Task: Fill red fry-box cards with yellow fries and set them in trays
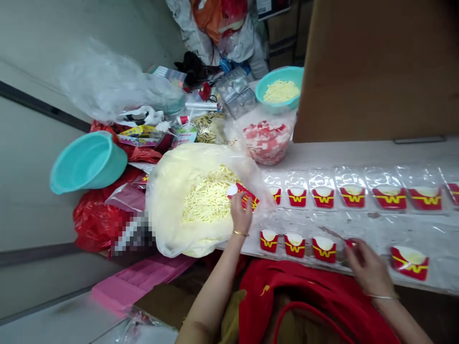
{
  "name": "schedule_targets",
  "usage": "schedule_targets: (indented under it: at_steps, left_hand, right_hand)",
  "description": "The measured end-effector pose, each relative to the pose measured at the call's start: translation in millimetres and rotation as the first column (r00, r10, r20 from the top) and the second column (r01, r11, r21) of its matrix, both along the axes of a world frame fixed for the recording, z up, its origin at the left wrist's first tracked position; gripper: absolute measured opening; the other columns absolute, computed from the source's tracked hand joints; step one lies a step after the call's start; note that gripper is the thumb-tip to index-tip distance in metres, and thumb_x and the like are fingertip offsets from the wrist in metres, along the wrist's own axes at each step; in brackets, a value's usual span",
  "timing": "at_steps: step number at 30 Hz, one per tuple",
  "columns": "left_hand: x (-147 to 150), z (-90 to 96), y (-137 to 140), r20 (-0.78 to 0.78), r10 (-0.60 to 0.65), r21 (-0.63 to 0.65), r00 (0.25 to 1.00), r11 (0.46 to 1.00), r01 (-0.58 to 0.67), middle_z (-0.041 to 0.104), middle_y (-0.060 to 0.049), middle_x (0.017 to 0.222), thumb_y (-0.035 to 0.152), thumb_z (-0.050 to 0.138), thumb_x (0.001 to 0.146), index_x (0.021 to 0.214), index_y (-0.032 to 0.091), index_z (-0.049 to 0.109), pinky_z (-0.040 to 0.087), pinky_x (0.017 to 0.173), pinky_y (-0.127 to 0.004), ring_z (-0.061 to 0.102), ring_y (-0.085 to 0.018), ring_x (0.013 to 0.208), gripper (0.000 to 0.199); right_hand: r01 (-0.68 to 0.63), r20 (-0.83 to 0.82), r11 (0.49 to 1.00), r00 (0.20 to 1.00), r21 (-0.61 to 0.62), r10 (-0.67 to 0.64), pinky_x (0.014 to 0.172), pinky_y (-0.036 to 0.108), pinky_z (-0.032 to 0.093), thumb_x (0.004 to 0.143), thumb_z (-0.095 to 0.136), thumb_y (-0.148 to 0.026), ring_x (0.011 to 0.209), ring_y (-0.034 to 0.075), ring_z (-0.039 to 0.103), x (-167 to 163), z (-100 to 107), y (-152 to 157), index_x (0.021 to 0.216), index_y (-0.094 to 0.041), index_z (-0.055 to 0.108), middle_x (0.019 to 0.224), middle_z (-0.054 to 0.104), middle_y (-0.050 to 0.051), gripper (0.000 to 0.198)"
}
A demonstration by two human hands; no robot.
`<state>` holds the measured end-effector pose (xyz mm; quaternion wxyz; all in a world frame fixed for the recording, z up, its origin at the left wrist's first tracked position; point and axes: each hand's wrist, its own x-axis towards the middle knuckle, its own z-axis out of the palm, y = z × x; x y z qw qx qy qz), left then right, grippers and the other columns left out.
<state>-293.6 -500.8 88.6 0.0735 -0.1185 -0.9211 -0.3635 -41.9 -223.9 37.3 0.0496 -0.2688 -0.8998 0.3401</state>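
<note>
At your left sits a teal basin (88, 165), then a plastic bag (165, 200) of pale yellow sticks (206, 196). Over its right side, your left hand (242, 215) has its grip closed on stacked red cartons (252, 197). Past three W-marked cartons (294, 245) on the table (322, 155), your right hand (369, 267) touches another carton (350, 243); whether that grip is closed, I cannot tell.

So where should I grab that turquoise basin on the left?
Probably take the basin by the right side of its rim, reaching from the right, where the left hand is: thumb inside, fingers outside. Its mouth is open and that rim looks uncovered, while red plastic lies below.
</note>
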Motion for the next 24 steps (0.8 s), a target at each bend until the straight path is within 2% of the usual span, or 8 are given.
schedule_targets:
  at_steps: [3, 5, 7, 9, 11, 15, 21, 24]
  left_hand:
    - [-53.3, -11.5, -55.1, 0.132, 0.242, -0.226, 0.961, 0.952, -0.209, 0.058, -0.012, 0.107, 0.030, 0.052, 0.084, 0.104, 0.016, 0.055, 0.040, 0.091, -0.038, 0.054, -0.023, 0.104, 0.024]
    - [-73.7, -22.6, -71.3, 0.271, 0.293, -0.346, 0.917, 0.918, -0.191, 0.059, -0.010, 0.105, 0.029, 0.057, 0.079, 0.100, 0.018, 0.057, 0.040, 0.088, -0.038, 0.055, -0.024, 0.102, 0.024]
    - [-81.3, -30.3, -77.5, 0.358, 0.293, -0.371, 0.887, 0.916, -0.153, 0.062, -0.007, 0.096, 0.025, 0.062, 0.073, 0.096, 0.019, 0.057, 0.040, 0.084, -0.036, 0.057, -0.023, 0.095, 0.024]
    - [-78.8, -33.3, -80.3, 0.374, 0.279, -0.343, 0.884, 0.928, -0.147, 0.063, -0.004, 0.089, 0.021, 0.064, 0.068, 0.091, 0.019, 0.057, 0.040, 0.079, -0.033, 0.059, -0.020, 0.086, 0.024]
    - [-70.8, -33.1, -83.4, 0.372, 0.254, -0.302, 0.893, 0.943, -0.142, 0.062, -0.001, 0.085, 0.020, 0.063, 0.068, 0.085, 0.020, 0.055, 0.040, 0.074, -0.029, 0.058, -0.017, 0.080, 0.019]
    - [-52.6, -32.1, -89.1, 0.401, 0.156, -0.127, 0.903, 0.985, -0.114, 0.056, 0.002, 0.069, 0.018, 0.056, 0.071, 0.072, 0.019, 0.051, 0.038, 0.065, -0.024, 0.053, -0.013, 0.066, 0.005]
    - [-43.3, -31.1, -98.8, 0.359, 0.142, 0.017, 0.923, 0.987, -0.159, 0.051, 0.002, 0.066, 0.021, 0.051, 0.078, 0.070, 0.019, 0.046, 0.038, 0.064, -0.024, 0.050, -0.013, 0.065, 0.010]
    - [-46.7, -25.4, -113.7, 0.319, 0.240, 0.227, 0.917, 0.920, -0.319, 0.048, 0.002, 0.069, 0.025, 0.048, 0.082, 0.074, 0.019, 0.044, 0.040, 0.064, -0.024, 0.049, -0.012, 0.065, 0.011]
  right_hand:
    - [-0.351, -0.198, 0.928, 0.925, -0.126, 0.323, 0.075, 0.035, 0.051, 0.089, 0.047, -0.038, 0.081, 0.021, 0.063, -76.4, 35.2, -79.7, 0.104, -0.022, 0.056, 0.097, 0.065, 0.009, 0.025]
    - [-0.516, -0.272, 0.841, 0.843, -0.163, 0.464, 0.074, 0.033, 0.051, 0.091, 0.045, -0.035, 0.078, 0.019, 0.062, -122.3, 46.8, -126.7, 0.106, -0.021, 0.056, 0.094, 0.065, 0.008, 0.024]
    - [-0.581, -0.297, 0.797, 0.800, -0.164, 0.522, 0.072, 0.034, 0.051, 0.091, 0.045, -0.035, 0.073, 0.019, 0.060, -161.3, 46.8, -163.1, 0.109, -0.021, 0.056, 0.086, 0.063, 0.007, 0.026]
    - [-0.597, -0.308, 0.790, 0.784, -0.138, 0.539, 0.075, 0.037, 0.051, 0.090, 0.046, -0.035, 0.081, 0.022, 0.060, -193.2, 37.4, -188.9, 0.116, -0.019, 0.053, 0.090, 0.062, 0.009, 0.032]
    - [-0.554, -0.292, 0.829, 0.807, -0.073, 0.514, 0.085, 0.044, 0.049, 0.085, 0.052, -0.037, 0.099, 0.027, 0.056, -218.5, 22.9, -206.8, 0.127, -0.017, 0.044, 0.106, 0.059, 0.014, 0.047]
    - [-0.479, -0.230, 0.875, 0.847, 0.062, 0.480, 0.099, 0.053, 0.038, 0.073, 0.065, -0.041, 0.126, 0.035, 0.037, -251.5, -5.7, -230.4, 0.140, -0.010, 0.023, 0.134, 0.041, 0.023, 0.085]
    - [-0.544, -0.208, 0.838, 0.814, 0.054, 0.542, 0.092, 0.049, 0.043, 0.069, 0.066, -0.043, 0.110, 0.033, 0.049, -272.3, -26.8, -241.8, 0.135, -0.012, 0.031, 0.121, 0.051, 0.019, 0.081]
    - [-0.507, -0.185, 0.860, 0.841, 0.054, 0.508, 0.090, 0.049, 0.044, 0.069, 0.065, -0.045, 0.107, 0.033, 0.051, -276.9, -25.6, -240.3, 0.132, -0.011, 0.035, 0.118, 0.052, 0.018, 0.078]
